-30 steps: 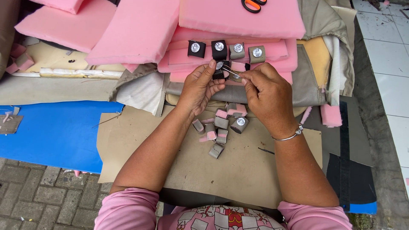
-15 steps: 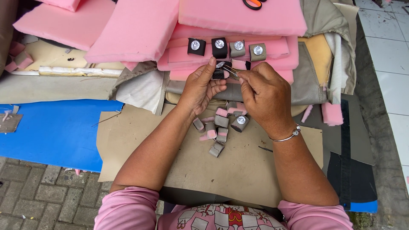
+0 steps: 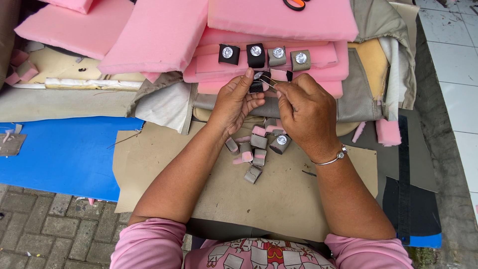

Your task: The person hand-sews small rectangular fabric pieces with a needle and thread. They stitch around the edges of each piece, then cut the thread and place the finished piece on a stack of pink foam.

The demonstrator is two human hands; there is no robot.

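Note:
My left hand [image 3: 235,102] grips a small black covered foam piece [image 3: 258,84] at its fingertips. My right hand [image 3: 306,112] meets it from the right, pinching a thin metal pin or clip [image 3: 270,80] against that piece. Just beyond the hands, a row of finished little blocks with shiny round studs [image 3: 264,54], two black and two grey, stands on pink foam. Below the hands, several grey covered pieces with pink foam inside [image 3: 256,149] lie in a loose pile on the tan sheet [image 3: 164,164].
Large pink foam slabs [image 3: 159,35] are stacked at the back over grey and cream fabric [image 3: 356,94]. A blue sheet [image 3: 64,149] lies at the left over paving bricks [image 3: 50,229]. Pink foam scraps [image 3: 387,132] sit at the right near white tiles [image 3: 458,74].
Both hands have stayed together over the pile with only slight finger movement on the small black piece.

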